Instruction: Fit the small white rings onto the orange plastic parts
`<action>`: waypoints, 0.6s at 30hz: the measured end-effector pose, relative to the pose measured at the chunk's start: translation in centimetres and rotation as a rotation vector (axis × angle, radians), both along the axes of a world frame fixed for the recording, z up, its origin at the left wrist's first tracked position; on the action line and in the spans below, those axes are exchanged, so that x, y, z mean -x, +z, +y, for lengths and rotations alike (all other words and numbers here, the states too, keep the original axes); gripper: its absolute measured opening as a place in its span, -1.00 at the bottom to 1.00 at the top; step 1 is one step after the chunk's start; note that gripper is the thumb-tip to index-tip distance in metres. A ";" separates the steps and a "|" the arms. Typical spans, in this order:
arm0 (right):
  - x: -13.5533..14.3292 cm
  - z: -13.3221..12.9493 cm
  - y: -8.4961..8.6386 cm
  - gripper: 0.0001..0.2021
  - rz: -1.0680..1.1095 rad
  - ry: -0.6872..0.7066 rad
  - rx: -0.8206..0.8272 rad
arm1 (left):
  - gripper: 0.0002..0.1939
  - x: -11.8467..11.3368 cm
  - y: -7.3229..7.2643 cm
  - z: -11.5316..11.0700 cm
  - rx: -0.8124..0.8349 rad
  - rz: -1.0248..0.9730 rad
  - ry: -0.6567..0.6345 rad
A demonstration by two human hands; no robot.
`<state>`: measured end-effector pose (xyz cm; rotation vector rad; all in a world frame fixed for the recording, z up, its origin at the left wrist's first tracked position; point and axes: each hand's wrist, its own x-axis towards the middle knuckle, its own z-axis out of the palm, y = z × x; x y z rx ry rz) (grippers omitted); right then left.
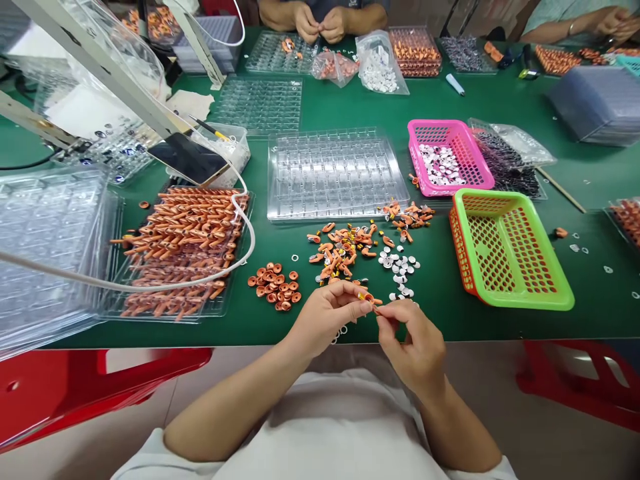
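Between thumb and fingers my left hand [333, 313] pinches a small orange plastic part [369, 298] with a bit of yellow on it. My right hand [413, 340] is closed at the part's right end, fingertips pressed together on something small that I cannot make out. Just beyond the hands lies a loose pile of similar orange parts [343, 250]. White round discs [399, 263] are scattered right of that pile. Left of my left hand sits a group of orange round cups [276, 287]. Small white rings [340, 333] lie near the table edge, partly hidden by my hands.
A green basket [520, 300] stands at right, with a pink basket [450, 190] of white discs behind. A clear tray [335, 173] lies ahead. Stacked orange parts [190, 227] fill trays at left, crossed by a white cable [200, 280]. Two people work across the table.
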<state>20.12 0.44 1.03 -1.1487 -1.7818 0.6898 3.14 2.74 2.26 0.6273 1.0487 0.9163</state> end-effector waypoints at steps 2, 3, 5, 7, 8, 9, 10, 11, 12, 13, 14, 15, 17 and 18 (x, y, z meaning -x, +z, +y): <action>-0.1 0.0 -0.4 -0.65 -0.113 0.057 -0.186 | -0.75 0.1 -0.1 0.0 -0.001 -0.015 -0.005; -0.2 0.0 -0.6 -0.61 -0.162 0.074 -0.250 | -0.75 0.1 -0.2 -0.1 -0.004 -0.021 -0.010; -0.4 0.0 -1.0 -0.57 -0.240 0.079 -0.319 | -0.76 0.2 -0.3 -0.1 -0.014 -0.033 -0.022; -0.5 0.0 -1.2 -0.56 -0.277 0.091 -0.342 | -0.76 0.3 -0.4 -0.2 -0.018 -0.043 -0.024; -0.5 -0.1 -1.2 -0.56 -0.281 0.112 -0.340 | -0.77 0.3 -0.4 -0.3 -0.018 -0.042 -0.023; -0.6 -0.1 -1.2 -0.55 -0.275 0.140 -0.326 | -0.78 0.4 -0.4 -0.3 -0.019 -0.035 -0.023; -0.6 -0.1 -1.0 -0.56 -0.258 0.172 -0.300 | -0.78 0.4 -0.3 -0.4 -0.022 -0.020 -0.025; -0.7 -0.1 -0.8 -0.58 -0.227 0.199 -0.263 | -0.79 0.4 -0.2 -0.5 -0.033 0.006 -0.031; -0.7 -0.2 -0.6 -0.60 -0.184 0.213 -0.216 | -0.80 0.4 -0.1 -0.6 -0.057 0.049 -0.039; -0.6 -0.2 -0.3 -0.62 -0.132 0.205 -0.165 | -0.82 0.3 0.1 -0.7 -0.095 0.113 -0.049; -0.6 -0.3 0.0 -0.63 -0.078 0.182 -0.118 | -0.84 0.3 0.2 -0.8 -0.145 0.196 -0.058; -0.5 -0.3 0.3 -0.64 -0.032 0.150 -0.079 | -0.86 0.2 0.3 -0.9 -0.203 0.289 -0.065; -0.3 -0.4 0.8 -0.63 0.018 0.104 -0.034 | -0.90 0.1 0.5 -1.1 -0.322 0.464 -0.073; -0.2 -0.3 1.0 -0.61 0.019 0.106 -0.023 | -0.91 0.1 0.6 -1.2 -0.375 0.528 -0.076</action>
